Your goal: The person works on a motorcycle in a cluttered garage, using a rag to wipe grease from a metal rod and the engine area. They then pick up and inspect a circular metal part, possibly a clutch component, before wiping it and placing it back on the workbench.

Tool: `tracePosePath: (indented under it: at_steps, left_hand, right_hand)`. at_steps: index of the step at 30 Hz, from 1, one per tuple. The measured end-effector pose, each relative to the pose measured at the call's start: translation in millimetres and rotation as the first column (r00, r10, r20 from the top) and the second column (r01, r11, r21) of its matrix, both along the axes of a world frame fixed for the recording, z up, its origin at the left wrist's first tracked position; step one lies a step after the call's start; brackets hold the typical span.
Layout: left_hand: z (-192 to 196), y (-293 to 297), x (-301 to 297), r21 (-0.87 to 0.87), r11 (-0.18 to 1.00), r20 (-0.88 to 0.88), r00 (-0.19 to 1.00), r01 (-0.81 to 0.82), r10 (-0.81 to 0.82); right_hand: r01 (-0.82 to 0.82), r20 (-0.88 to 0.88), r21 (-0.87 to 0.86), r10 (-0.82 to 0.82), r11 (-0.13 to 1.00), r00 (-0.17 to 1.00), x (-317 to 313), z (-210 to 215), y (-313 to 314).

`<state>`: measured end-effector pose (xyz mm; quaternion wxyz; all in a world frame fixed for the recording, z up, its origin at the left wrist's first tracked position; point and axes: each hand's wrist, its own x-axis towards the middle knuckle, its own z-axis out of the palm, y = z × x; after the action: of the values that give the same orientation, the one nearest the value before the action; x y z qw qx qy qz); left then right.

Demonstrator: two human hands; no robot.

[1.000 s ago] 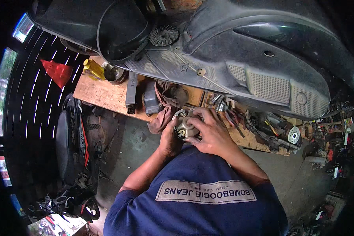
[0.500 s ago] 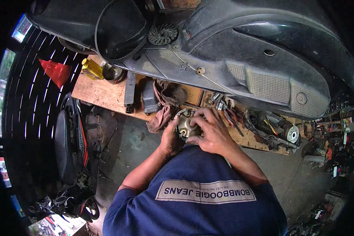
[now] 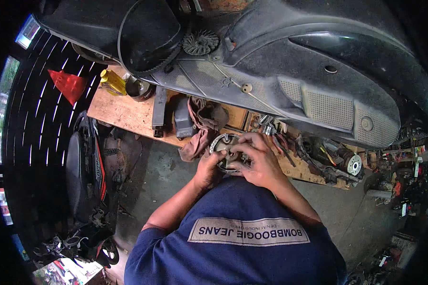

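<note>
A round metal scooter variator (image 3: 223, 143), with a toothed rim and a hollowed inner face, is held between my hands in front of my chest. My left hand (image 3: 207, 168) grips its left edge, the thumb lying over the face. On the other side my right hand (image 3: 261, 164) has its fingers bent over the face and its thumb by the lower rim. The fingers hide much of the middle and right of the part. Just beyond it, a brownish rag (image 3: 196, 144) hangs over the edge of the wooden bench (image 3: 119, 112).
A large black scooter body panel (image 3: 314, 61) spans the far side, with a finned fan wheel (image 3: 200, 42) on it. The bench carries a yellow bottle (image 3: 113, 83), a round bowl (image 3: 139, 89), pliers (image 3: 281, 148) and a hubbed assembly (image 3: 353, 164). A motorcycle (image 3: 83, 166) stands at left.
The variator has tilted so that its toothed rim and inner face show more. My left thumb has moved onto its face, and my right fingers have shifted over it.
</note>
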<state>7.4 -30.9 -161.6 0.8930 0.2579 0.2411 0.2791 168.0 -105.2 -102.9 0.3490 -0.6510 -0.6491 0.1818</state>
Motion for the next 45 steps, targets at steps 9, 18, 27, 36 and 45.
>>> tracePosePath:
  at_steps: [9,18,27,36,45]
  left_hand:
    - [3,6,-4,-0.003,0.997,-0.063,0.995,0.078,-0.078]
    - [2,11,1,0.041,0.999,-0.315,0.949,-0.006,0.019]
    - [3,11,-7,0.022,1.000,-0.323,0.947,0.008,0.000]
    - [12,13,-6,0.062,0.998,-0.325,0.945,-0.010,0.030]
    - [-41,32,-10,0.233,0.970,-0.369,0.917,-0.066,0.151]
  right_hand:
    - [0.225,-0.432,-0.276,-0.330,0.935,0.839,0,-37,3]
    - [0.208,-0.409,-0.346,-0.347,0.915,0.844,2,-87,-1]
    - [0.092,-0.699,-0.373,-0.344,0.923,0.626,2,-90,-2]
    - [0.072,-0.682,-0.413,-0.360,0.908,0.637,10,-83,1]
    - [0.117,-0.560,-0.399,-0.342,0.910,0.754,13,-108,-4]
